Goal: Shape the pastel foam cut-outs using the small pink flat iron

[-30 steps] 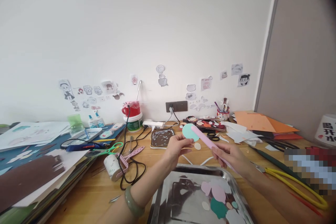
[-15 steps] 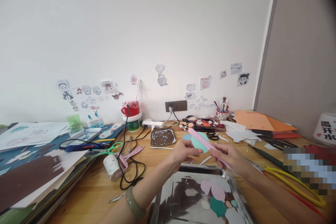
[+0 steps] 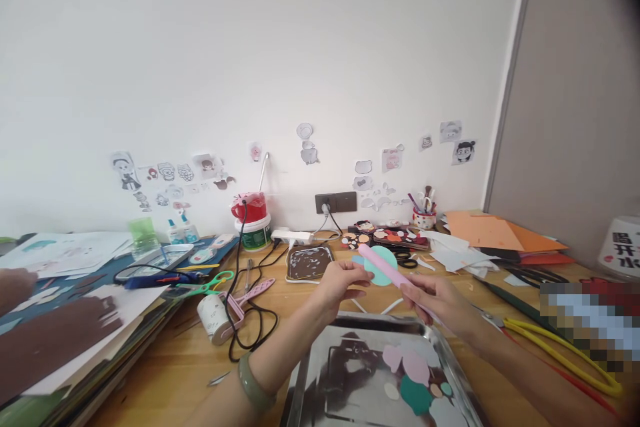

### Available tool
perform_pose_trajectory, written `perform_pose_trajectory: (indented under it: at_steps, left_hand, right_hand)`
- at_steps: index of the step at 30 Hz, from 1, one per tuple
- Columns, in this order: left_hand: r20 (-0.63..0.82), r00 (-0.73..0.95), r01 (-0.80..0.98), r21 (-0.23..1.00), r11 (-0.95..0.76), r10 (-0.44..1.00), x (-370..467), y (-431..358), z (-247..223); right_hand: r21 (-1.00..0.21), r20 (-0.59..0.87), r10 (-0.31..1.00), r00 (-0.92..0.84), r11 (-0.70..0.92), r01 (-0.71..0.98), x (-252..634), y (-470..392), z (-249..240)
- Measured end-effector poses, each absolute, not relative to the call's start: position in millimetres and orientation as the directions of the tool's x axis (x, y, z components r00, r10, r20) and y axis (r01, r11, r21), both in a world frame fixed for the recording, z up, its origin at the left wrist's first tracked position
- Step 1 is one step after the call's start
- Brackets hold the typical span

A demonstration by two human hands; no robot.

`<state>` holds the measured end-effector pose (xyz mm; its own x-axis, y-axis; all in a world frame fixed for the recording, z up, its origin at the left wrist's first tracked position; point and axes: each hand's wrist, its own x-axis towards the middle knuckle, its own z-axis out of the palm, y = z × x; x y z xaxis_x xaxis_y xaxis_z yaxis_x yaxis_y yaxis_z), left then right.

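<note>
A long pink rod (image 3: 384,263) slants across a round mint-green piece (image 3: 389,258), above the far edge of a metal tray (image 3: 373,322). My right hand (image 3: 429,297) is wrapped round the rod's lower part. At the left edge of the mint piece, my left hand (image 3: 349,280) pinches it between thumb and fingers. A light blue piece (image 3: 358,259) shows just behind my left fingers. In the tray lie a pink cutout (image 3: 415,365), a dark green cutout (image 3: 415,395) and several small pieces.
A brown tray (image 3: 311,262) lies behind my left hand. Black cables, a white cup (image 3: 215,320) and green scissors (image 3: 213,283) are to the left. Orange paper (image 3: 483,230) and yellow-handled pliers (image 3: 560,347) are on the right. Another person's hand (image 3: 17,288) shows at the left edge.
My left hand has shifted slightly left and up along the mint piece's edge. Another person's hand has come in at the left edge.
</note>
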<state>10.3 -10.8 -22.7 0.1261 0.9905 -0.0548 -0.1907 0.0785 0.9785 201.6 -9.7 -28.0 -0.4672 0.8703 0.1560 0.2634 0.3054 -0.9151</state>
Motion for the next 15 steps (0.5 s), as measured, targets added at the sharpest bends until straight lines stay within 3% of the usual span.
perform_pose_trajectory:
  at_steps: [11,15]
  left_hand:
    - [-0.022,0.062,-0.283,0.958,0.039,0.998,-0.4,-3.9,-20.1]
    - [-0.020,0.108,-0.282,0.958,0.050,0.994,6.3,-8.0,-20.0]
  right_hand:
    - [-0.919,0.155,0.883,-0.442,0.293,0.264,203.3,-8.8,-26.1]
    - [-0.916,0.171,0.886,-0.431,0.304,0.262,203.6,-9.5,-23.9]
